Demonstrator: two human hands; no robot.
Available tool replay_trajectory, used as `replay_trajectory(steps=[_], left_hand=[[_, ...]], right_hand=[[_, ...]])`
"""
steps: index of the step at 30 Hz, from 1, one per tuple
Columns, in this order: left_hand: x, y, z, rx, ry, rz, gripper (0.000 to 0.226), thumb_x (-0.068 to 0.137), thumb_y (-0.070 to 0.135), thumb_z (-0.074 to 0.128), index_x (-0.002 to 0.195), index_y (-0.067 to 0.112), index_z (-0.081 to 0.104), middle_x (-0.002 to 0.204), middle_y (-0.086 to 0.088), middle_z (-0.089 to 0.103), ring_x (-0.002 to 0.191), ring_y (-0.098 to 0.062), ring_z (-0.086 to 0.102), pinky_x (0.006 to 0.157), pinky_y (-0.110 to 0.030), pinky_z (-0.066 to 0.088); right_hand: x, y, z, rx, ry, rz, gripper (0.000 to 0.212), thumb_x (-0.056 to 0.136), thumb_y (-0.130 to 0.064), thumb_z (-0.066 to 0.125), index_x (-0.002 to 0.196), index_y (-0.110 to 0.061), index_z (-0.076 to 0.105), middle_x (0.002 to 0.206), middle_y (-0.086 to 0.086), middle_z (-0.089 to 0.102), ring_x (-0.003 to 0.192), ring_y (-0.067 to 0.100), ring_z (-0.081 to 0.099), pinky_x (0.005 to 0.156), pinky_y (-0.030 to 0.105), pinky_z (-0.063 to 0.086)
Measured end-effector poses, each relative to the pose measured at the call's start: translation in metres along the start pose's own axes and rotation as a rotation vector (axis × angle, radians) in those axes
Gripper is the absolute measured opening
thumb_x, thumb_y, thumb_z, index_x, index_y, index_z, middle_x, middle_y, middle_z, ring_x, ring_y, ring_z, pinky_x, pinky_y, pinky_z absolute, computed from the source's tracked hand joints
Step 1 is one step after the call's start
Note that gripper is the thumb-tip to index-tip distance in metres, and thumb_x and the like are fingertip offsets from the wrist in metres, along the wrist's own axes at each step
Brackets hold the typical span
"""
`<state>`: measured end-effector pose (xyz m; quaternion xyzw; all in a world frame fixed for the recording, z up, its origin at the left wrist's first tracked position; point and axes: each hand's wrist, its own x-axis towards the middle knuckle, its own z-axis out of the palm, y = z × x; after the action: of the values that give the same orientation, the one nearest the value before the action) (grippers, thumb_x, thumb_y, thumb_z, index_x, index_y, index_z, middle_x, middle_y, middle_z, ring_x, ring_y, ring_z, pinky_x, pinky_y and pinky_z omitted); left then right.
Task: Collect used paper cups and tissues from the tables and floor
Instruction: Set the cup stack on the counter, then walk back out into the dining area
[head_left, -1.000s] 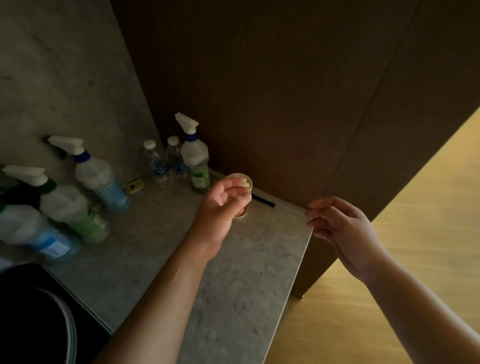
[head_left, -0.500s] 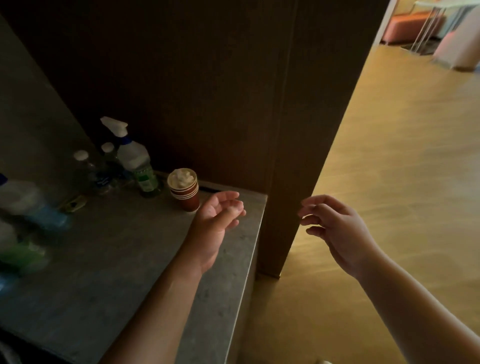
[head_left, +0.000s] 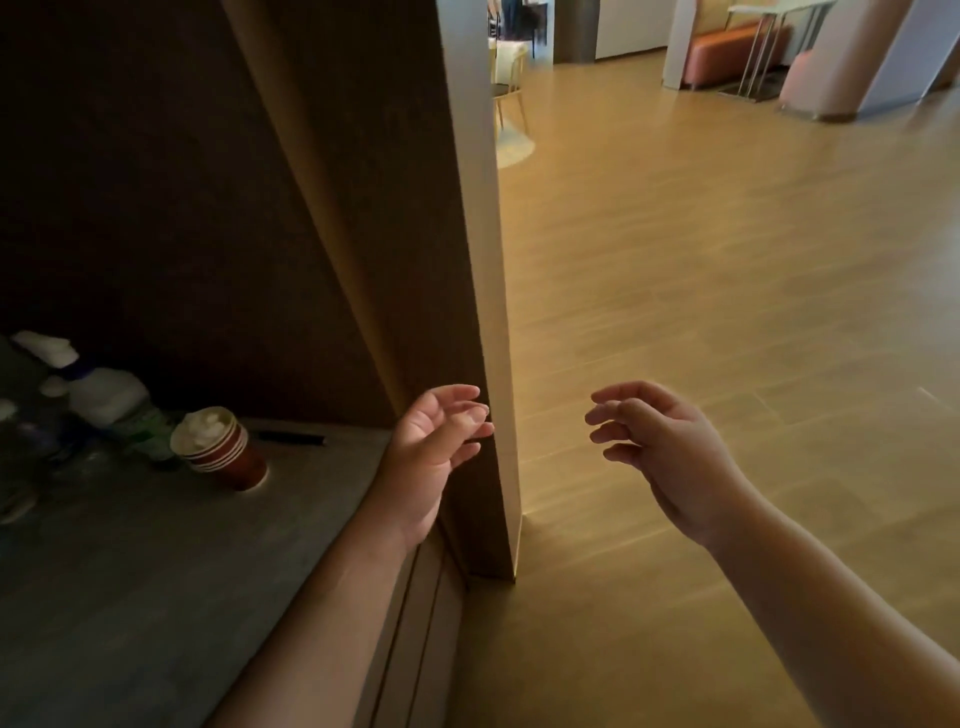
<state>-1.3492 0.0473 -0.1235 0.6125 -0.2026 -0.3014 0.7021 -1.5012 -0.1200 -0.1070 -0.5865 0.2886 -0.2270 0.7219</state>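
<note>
On the grey counter (head_left: 156, 571) at lower left, a stack of red paper cups (head_left: 221, 449) stuffed with tissue (head_left: 204, 427) is seen standing. Nothing is held: left hand (head_left: 434, 447) and right hand (head_left: 660, 441) are loosely spread. No further litter is visible on the wooden floor (head_left: 727, 286); distant tables probably remain unchecked.

The paper cups (head_left: 221, 449) are red with pale stripes under the rim, nested into one short stack. The stack stands on the grey worktop (head_left: 156, 571) near its back edge, leaning a little to the left in my view. A crumpled white tissue (head_left: 204, 429) fills the top cup to the rim. My fingers are well clear of it.
</note>
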Motion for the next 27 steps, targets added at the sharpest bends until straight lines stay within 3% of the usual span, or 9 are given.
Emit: replay_trajectory(steps=[7,14,21,27], left_hand=[[0.031,-0.009,0.109,-0.005,-0.041,-0.017,0.036,0.077,0.029,0.069,0.112,0.021,0.064,0.096,0.004,0.071,0.092,-0.011,0.07,0.087,-0.03,0.051],[0.058,-0.02,0.198,-0.009,-0.095,-0.008,0.049,0.067,0.04,0.076,0.111,0.022,0.066,0.095,0.003,0.072,0.092,-0.014,0.07,0.082,-0.03,0.049],[0.096,-0.026,0.246,-0.042,-0.122,-0.035,0.047,0.067,0.036,0.078,0.109,0.02,0.067,0.096,0.0,0.072,0.091,-0.015,0.07,0.08,-0.029,0.05],[0.151,-0.045,0.263,-0.076,-0.149,-0.084,0.027,0.081,0.024,0.07,0.108,0.021,0.067,0.096,0.001,0.073,0.091,-0.014,0.07,0.083,-0.03,0.049]], right_hand=[[0.019,-0.021,-0.111,-0.001,0.028,-0.021,0.017,0.094,-0.007,0.056,0.092,-0.017,0.07,0.08,-0.002,0.073,0.073,0.011,0.065,0.068,0.028,0.048],[0.035,-0.04,-0.199,-0.006,0.078,-0.046,0.02,0.096,-0.003,0.05,0.093,-0.014,0.067,0.081,0.001,0.071,0.071,0.012,0.063,0.065,0.026,0.047],[0.063,-0.041,-0.248,0.008,0.12,-0.038,0.02,0.096,-0.004,0.05,0.093,-0.015,0.066,0.08,0.0,0.071,0.073,0.013,0.063,0.067,0.028,0.047],[0.112,-0.03,-0.267,-0.031,0.146,-0.009,0.02,0.096,-0.007,0.051,0.092,-0.017,0.067,0.082,-0.001,0.072,0.076,0.014,0.065,0.068,0.03,0.048]])
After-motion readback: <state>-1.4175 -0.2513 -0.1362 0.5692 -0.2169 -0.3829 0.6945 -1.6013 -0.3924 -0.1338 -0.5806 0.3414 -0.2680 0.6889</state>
